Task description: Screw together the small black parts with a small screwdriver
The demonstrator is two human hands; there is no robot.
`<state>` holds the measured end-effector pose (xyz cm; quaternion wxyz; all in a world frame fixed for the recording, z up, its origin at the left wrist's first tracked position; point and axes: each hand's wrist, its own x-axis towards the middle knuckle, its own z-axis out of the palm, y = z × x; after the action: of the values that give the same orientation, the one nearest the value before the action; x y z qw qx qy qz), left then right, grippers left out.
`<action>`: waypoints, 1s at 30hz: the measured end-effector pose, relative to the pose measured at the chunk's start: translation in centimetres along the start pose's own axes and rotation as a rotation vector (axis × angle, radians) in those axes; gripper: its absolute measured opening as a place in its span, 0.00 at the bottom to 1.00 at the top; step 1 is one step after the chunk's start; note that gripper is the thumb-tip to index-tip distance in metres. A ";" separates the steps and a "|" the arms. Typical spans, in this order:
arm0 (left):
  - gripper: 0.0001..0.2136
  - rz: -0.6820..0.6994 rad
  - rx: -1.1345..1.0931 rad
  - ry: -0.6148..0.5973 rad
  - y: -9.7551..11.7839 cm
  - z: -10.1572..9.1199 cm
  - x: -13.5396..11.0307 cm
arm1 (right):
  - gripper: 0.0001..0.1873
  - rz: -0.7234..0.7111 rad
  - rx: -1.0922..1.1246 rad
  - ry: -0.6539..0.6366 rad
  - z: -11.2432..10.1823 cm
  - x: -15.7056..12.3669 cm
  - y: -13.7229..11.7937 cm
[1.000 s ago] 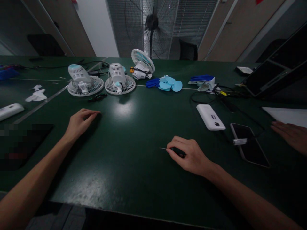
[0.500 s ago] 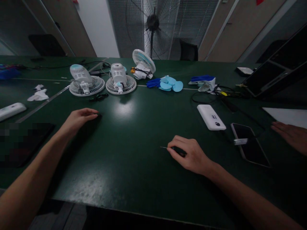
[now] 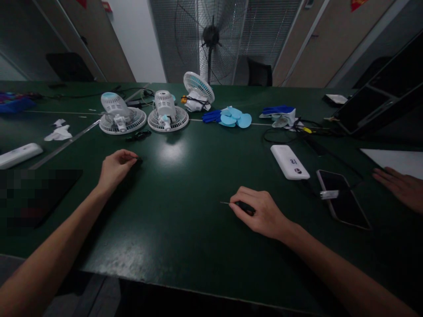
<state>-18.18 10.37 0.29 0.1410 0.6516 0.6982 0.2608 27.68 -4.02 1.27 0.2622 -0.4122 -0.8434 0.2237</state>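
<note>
My right hand (image 3: 259,211) is wrapped round the black handle of a small screwdriver (image 3: 246,208), its thin metal shaft pointing left just above the green table (image 3: 185,229). On the left, my left hand (image 3: 116,166) pinches a small dark piece (image 3: 139,160), too small to name, between thumb and fingertips. Beyond that hand lie a black cable bundle (image 3: 139,135) and two small white fans, one on the left (image 3: 121,119) and one beside it (image 3: 168,116), both grille down. A third white fan (image 3: 198,92) stands tilted behind, near a light blue fan blade (image 3: 235,117).
Blue-and-white gloves (image 3: 280,115) and black cables lie at the back right. A white power bank (image 3: 290,162) and a phone (image 3: 343,200) are right of my right hand. Another person's hand (image 3: 399,187) rests at the right edge. Crumpled tissue (image 3: 59,132) lies left.
My left hand has shifted slightly right, still pinching the small dark piece. My right hand and the screwdriver stay nearly still. The view has tipped up a little.
</note>
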 end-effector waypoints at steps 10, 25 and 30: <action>0.19 0.306 0.229 0.055 1.2 0.5 -0.7 | 0.09 -0.005 -0.018 -0.001 0.0 -0.1 0.0; 0.17 0.731 -0.282 -0.489 14.5 8.5 -10.7 | 0.08 0.001 -0.065 0.002 0.1 -0.1 0.2; 0.22 0.859 -0.322 -0.582 17.0 10.0 -12.8 | 0.07 0.011 -0.081 -0.033 -0.4 -0.1 0.4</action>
<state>2.80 -0.16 -0.47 0.3074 0.8937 0.2525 0.2075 28.22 -3.86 1.31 0.2301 -0.4234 -0.8536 0.1978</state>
